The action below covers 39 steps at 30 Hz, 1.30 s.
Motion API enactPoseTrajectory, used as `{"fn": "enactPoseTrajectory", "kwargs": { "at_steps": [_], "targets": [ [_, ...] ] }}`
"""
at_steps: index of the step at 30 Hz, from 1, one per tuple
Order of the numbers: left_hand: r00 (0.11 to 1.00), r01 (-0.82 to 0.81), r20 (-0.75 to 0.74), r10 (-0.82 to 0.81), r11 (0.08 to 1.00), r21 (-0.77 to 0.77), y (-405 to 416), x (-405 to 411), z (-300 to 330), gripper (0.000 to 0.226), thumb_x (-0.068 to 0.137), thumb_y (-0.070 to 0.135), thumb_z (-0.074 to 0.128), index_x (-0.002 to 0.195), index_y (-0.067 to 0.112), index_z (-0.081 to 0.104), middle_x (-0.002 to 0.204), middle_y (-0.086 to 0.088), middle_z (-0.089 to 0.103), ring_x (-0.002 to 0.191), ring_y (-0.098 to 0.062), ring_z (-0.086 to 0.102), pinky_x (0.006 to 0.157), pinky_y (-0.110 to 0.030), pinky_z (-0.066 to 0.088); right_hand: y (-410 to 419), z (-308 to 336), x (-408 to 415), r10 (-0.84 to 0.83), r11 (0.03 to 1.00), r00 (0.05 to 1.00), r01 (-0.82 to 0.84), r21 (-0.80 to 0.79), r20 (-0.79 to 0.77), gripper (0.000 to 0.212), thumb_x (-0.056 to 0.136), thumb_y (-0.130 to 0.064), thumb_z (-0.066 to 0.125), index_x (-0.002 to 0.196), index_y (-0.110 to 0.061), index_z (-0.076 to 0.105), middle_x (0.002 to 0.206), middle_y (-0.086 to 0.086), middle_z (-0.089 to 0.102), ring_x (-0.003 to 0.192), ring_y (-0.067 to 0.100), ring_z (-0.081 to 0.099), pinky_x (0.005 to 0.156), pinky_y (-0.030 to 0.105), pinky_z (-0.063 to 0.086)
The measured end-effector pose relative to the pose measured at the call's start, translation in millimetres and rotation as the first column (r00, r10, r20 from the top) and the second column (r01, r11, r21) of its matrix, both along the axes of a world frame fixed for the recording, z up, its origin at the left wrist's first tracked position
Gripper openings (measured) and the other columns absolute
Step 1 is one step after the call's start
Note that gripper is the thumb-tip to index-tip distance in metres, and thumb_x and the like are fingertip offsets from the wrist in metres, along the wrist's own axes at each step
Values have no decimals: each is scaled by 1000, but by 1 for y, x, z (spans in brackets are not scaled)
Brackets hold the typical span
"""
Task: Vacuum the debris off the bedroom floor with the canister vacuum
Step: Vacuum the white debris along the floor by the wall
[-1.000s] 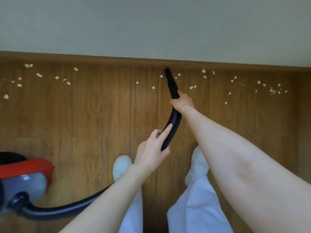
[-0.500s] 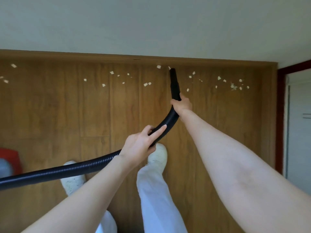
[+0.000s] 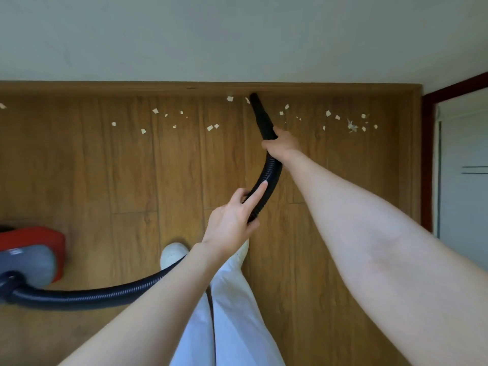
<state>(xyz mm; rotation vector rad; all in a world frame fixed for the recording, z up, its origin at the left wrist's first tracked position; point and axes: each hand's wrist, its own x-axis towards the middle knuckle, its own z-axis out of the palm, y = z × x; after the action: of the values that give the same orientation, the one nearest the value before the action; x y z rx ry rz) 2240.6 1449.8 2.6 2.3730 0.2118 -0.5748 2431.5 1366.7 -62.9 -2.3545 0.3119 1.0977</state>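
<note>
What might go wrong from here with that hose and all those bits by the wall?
1. The nozzle sits at the baseboard; scraps lie on both sides, so some may be missed.
2. The hose runs past the feet, a possible trip.
3. The canister sits far left; reaching right may tug it.

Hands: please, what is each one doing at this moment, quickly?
Left hand: closed round the ribbed hose, index finger laid along it.
Right hand: closed round the black nozzle.

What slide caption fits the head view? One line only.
Right hand aims black nozzle at paper scraps by the baseboard; left hand steadies the hose.
</note>
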Motion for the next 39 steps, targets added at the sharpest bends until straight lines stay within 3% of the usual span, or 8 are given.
{"fn": "enactPoseTrajectory", "kwargs": {
  "at_steps": [7,11,19,25,32,39],
  "targets": [
    [985,-169,-29,168,985,-28,23,-17,10,74,90,26,55,149,36,13,118,2,46,65,-17,54,51,-30,48,60,11,-10,227,974,973,-228,-20,-33,66,90,-28,53,150,-29,27,139,3,50,103,24,61,78,32,55],
    [962,-270,-54,267,962,-40,44,-27,13,74,90,29,54,148,40,10,118,5,44,69,-17,56,58,-35,52,97,17,-21,360,932,932,-361,-29,-33,61,91,-24,50,149,-27,30,134,4,54,103,24,60,80,33,54],
    [918,-393,-97,384,913,-108,96,-66,24,74,90,29,54,148,42,11,113,9,45,71,-16,54,63,-35,50,164,26,-58,475,877,879,-477,-48,-47,65,91,-24,49,151,-30,25,140,4,49,106,23,59,83,34,55],
    [908,-418,-87,409,900,-125,118,-83,28,74,89,31,54,147,44,11,103,11,44,72,-16,52,60,-31,47,187,27,-75,479,874,878,-477,-90,-5,65,92,-24,50,151,-31,24,134,6,53,101,24,61,78,34,56],
    [923,-384,-63,379,916,-115,94,-58,19,73,88,30,55,146,45,13,109,10,47,75,-16,54,63,-36,50,153,19,-50,422,897,906,-412,-161,35,62,94,-24,47,151,-29,25,140,4,50,106,24,60,65,28,49],
    [986,-166,-24,165,986,-34,34,-15,7,72,89,30,53,147,43,12,121,6,45,79,-19,57,62,-31,48,57,4,-8,210,966,978,-205,-159,15,63,92,-25,47,151,-26,27,142,5,49,111,27,59,81,35,55]
  ]
}}
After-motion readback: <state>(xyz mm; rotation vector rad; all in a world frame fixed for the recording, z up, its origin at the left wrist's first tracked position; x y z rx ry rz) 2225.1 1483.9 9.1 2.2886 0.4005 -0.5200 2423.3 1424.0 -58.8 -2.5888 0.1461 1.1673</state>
